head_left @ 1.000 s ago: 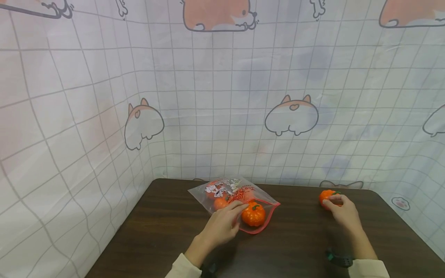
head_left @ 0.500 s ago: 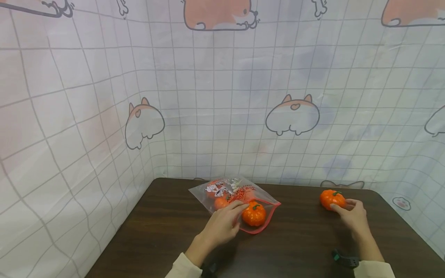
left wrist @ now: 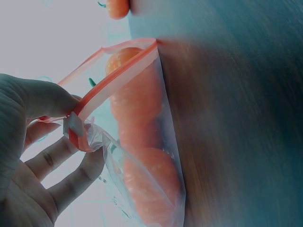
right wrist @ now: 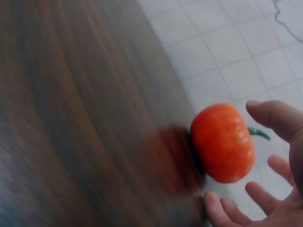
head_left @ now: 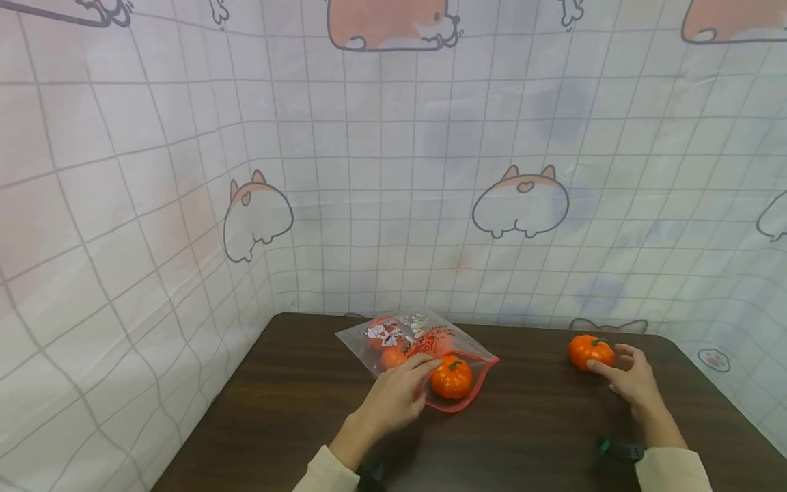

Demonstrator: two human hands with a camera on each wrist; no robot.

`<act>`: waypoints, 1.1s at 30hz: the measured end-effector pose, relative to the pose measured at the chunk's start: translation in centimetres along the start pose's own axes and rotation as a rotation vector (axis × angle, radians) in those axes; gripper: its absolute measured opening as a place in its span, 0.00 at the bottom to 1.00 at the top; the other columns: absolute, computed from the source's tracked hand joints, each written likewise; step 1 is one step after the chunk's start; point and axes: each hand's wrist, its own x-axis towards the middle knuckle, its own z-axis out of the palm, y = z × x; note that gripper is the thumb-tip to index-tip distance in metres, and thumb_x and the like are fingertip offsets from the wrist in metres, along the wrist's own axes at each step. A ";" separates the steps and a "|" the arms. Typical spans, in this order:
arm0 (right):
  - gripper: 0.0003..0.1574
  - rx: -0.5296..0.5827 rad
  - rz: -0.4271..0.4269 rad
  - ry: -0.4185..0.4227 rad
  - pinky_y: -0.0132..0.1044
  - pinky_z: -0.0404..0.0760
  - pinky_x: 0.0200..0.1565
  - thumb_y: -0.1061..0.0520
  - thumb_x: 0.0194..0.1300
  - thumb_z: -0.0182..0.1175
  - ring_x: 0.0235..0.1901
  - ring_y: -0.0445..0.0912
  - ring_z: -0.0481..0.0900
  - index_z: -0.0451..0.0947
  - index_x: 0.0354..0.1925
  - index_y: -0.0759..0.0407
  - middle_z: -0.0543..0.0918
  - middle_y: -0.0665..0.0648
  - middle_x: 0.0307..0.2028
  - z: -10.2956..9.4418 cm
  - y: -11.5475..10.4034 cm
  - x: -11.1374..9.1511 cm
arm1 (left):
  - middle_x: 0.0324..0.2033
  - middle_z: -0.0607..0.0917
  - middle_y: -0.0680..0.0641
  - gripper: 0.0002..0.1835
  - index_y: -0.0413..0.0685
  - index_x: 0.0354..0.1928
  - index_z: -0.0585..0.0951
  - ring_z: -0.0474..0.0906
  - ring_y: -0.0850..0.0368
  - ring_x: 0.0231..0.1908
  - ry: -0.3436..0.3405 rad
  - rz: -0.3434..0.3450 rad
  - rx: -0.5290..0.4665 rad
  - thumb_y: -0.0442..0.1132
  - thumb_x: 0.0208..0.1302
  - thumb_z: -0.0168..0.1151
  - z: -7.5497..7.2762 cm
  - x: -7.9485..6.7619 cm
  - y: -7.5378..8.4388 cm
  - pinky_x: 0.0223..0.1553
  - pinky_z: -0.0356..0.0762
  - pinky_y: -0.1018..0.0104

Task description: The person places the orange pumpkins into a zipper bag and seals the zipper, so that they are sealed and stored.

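Note:
A clear zip bag (head_left: 424, 326) with a red rim and printed figures lies on its side, several small orange pumpkins inside. One of them, a glossy pumpkin (head_left: 451, 380) with a green stem, sits just within the open mouth. My left hand (head_left: 392, 402) pinches the bag's red rim by its pale slider (left wrist: 73, 125) between thumb and fingers, holding the upper side raised. At the right, another small pumpkin (head_left: 590, 352) stands on the table. My right hand (head_left: 636, 384) is beside it, fingers spread and loosely bent; in the right wrist view, the thumb is apart from the stem.
The dark wooden table (head_left: 522, 424) ends at the back against a white gridded cloth (head_left: 393, 171) printed with cartoon dogs. The same cloth hangs along the left and right sides. A dark band (head_left: 621, 451) is on the right wrist.
My right hand has let go of the right-hand pumpkin and drawn back to the right, leaving it standing on the table. The left hand and the bag have stayed in place.

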 end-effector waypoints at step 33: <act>0.66 -0.212 -0.040 -0.148 0.71 0.56 0.69 0.38 0.70 0.60 0.71 0.78 0.51 0.33 0.79 0.72 0.44 0.87 0.73 -0.6 0.4 2.8 | 0.59 0.82 0.54 0.31 0.50 0.65 0.79 0.83 0.59 0.34 -0.017 -0.018 0.008 0.33 0.57 0.70 -0.3 0.0 0.3 0.34 0.82 0.68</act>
